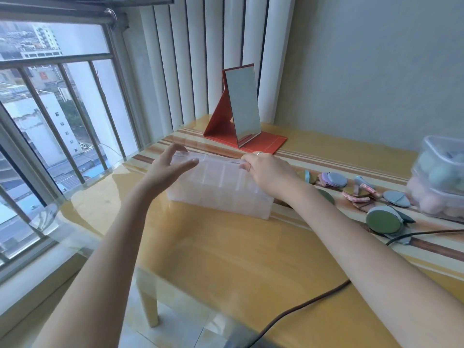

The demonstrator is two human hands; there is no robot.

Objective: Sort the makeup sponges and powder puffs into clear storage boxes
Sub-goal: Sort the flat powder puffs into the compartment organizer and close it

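A clear storage box with several compartments stands on the wooden table. My right hand grips the box's far right rim, with its thumb curled over the edge. At the box's left end my left hand hovers with fingers spread and straight, holding nothing. Flat powder puffs lie in a loose row to the right: a large green one, a grey-blue one, a purple-and-grey one and a pink patterned one. Egg-shaped sponges fill stacked clear tubs at the right edge.
A red folding mirror stands behind the box at the table's back. A dark cable runs across the table's near right part. The window with metal bars is at the left, where the table edge drops off.
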